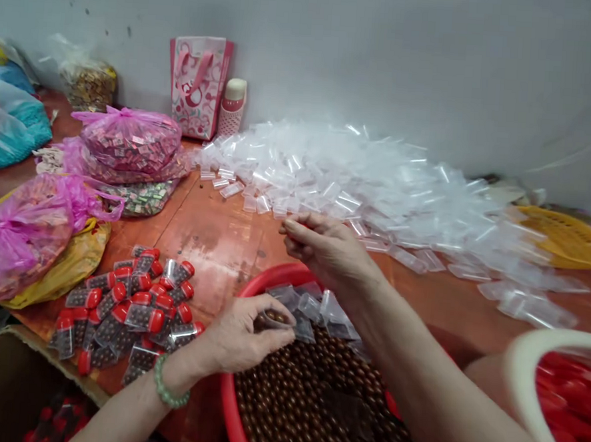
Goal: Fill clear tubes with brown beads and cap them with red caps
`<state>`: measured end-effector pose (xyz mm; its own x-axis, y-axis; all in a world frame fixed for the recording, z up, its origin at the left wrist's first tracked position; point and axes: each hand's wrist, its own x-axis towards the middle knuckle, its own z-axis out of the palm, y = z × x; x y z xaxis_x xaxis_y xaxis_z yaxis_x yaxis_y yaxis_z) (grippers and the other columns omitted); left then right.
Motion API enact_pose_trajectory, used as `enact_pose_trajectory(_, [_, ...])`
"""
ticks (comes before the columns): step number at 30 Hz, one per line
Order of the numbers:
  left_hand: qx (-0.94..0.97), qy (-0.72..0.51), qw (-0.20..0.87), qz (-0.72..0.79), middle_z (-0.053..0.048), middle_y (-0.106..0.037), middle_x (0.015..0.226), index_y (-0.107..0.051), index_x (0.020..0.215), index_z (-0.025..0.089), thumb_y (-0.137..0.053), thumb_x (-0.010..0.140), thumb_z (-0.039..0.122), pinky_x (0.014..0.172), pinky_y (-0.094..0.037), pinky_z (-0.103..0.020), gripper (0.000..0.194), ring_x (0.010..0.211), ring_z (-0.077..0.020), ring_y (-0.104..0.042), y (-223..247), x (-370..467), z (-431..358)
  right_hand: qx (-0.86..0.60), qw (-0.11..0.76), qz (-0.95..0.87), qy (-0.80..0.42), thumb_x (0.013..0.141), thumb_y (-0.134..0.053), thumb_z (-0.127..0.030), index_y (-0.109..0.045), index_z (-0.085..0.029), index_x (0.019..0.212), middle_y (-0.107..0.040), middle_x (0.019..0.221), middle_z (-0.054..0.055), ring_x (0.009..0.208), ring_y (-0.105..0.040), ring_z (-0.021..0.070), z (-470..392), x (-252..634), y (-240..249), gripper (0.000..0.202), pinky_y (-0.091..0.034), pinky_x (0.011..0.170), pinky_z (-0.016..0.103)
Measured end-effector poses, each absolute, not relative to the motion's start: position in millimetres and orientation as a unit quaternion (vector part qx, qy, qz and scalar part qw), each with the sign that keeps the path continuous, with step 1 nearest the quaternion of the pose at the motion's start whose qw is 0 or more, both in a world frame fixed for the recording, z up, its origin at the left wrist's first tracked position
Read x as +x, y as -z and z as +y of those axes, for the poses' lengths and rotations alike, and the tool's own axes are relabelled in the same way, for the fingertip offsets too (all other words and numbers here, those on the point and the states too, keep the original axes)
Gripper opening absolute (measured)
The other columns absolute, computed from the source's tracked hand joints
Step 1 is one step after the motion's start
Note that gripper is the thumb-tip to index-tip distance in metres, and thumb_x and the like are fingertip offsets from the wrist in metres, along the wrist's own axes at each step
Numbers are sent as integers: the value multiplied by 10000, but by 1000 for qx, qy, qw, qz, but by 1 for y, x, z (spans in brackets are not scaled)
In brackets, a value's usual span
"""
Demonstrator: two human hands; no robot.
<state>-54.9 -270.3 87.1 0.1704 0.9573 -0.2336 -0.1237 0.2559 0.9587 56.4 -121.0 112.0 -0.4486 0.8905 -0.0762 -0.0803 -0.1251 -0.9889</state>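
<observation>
The hands are held above a red basin (pixel 232 414) of brown balls (pixel 294 401). In the left hand (pixel 241 332) a clear container (pixel 280 319) is gripped, its uncapped mouth towards the camera and brown balls visible inside. The right hand (pixel 331 250) is raised beyond it, thumb and forefinger pressed together; whether anything tiny is pinched there cannot be told.

Work is judged to be well short of finished. On the table (pixel 214 233), to the left of the basin, a pile of filled, red-capped containers (pixel 142 318) is seen, and more red-topped pieces are dimly made out in a cardboard box (pixel 1 370). Left to be filled are a few clear containers (pixel 310 306) lying in the basin and a far larger heap of clear containers (pixel 372 186) by the wall. Red pieces (pixel 572 398), apparently caps, are kept in a white-rimmed tub (pixel 521 368) at the right.
</observation>
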Motion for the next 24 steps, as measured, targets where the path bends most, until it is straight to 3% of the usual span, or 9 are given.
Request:
enact_pose_trajectory(4, [471,-438,586,492,20,-538,701,-604,829,124,-588,792,148,609,-359,-202,47,636,-78,-461,-91,-66,-275,-404,314,-632,-582,610,-747,-552,-468,-193,605,-494,528,-48,408,-375,44,-84,-5,-107,455,-282,387,196])
enact_pose_trajectory(7, [478,-452,549,515,2,-583,749,-613,828,127,-587,793,146,659,-393,-209,48,696,-97,-509,-92,-82,-283,-422,275,-675,-540,698,-721,-429,-509,-175,624,-493,511,-58,388,-353,36,-64,-46,-94,339,-257,377,190])
enact_pose_trajectory(11, [463,-466,523,543,2,-589,729,-603,811,134,-570,810,152,665,-410,-207,37,693,-102,-525,-83,-101,-298,-456,204,-734,-460,820,-660,-291,-593,-132,718,-527,547,-43,449,-475,61,-45,-88,-72,201,-365,430,188])
enact_pose_trajectory(14, [454,-484,471,581,-5,-600,740,-591,807,144,-554,828,157,659,-412,-207,45,692,-106,-528,-68,-108,-304,-469,149,-775,-397,908,-598,-324,-633,-119,948,-650,825,22,681,-621,116,-28,-112,-59,212,-524,605,259])
enact_pose_trajectory(17, [456,-497,410,614,-15,-611,770,-581,826,153,-533,838,138,681,-417,-216,52,718,-117,-541,-51,-110,-304,-467,119,-814,-323,926,-578,-363,-585,-156,1176,-621,1158,73,971,-633,196,-9,-137,-50,325,-554,818,393])
enact_pose_trajectory(24, [481,-497,379,614,-29,-601,768,-555,810,173,-473,888,160,640,-386,-238,114,697,-129,-540,-28,-112,-299,-449,73,-875,-164,923,-583,-351,-565,-168,1223,-589,1235,95,1052,-611,217,27,-207,-20,352,-534,878,429])
